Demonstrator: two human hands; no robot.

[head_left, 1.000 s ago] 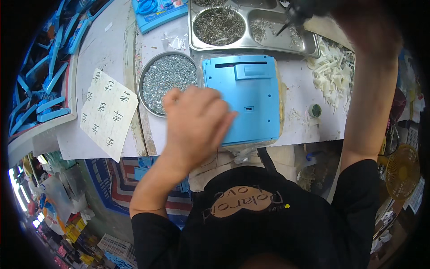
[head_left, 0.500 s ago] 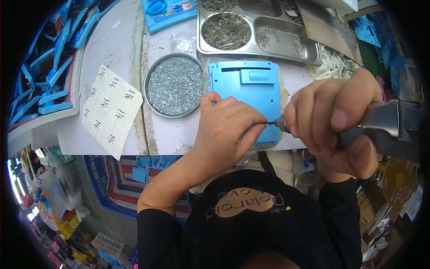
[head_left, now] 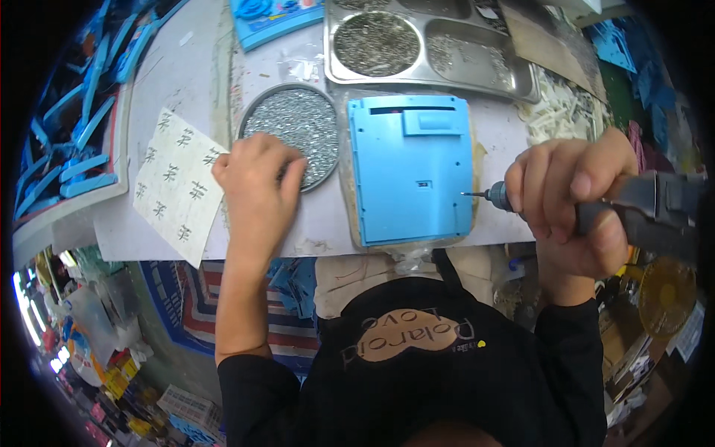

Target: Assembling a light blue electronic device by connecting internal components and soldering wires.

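My left hand [head_left: 257,179] reaches over the near left rim of a round metal bowl [head_left: 333,179] filled with small silver screws [head_left: 302,119]. Its fingers are bent and the thumb tip comes close to the index finger; anything pinched there is too small to make out. My right hand [head_left: 562,197] is wrapped around a dark electric screwdriver [head_left: 655,201]. The thin bit points left, just off the right edge of a flat light-blue plastic housing [head_left: 402,175]. This housing lies on a plastic-wrapped pad and has small holes, a slot and a raised block on its face.
A steel compartment tray [head_left: 439,88] with small metal parts stands at the back, beside white plastic pieces [head_left: 558,112]. Another blue case [head_left: 279,26] lies back left. A marked paper sheet [head_left: 171,186] is left of the bowl; a bin of blue parts [head_left: 82,156] stands far left.
My left hand has gone from the screwdriver's bit, over the blue housing, leftward to the bowl of screws. The screwdriver has moved slightly right, so its bit is off the housing.
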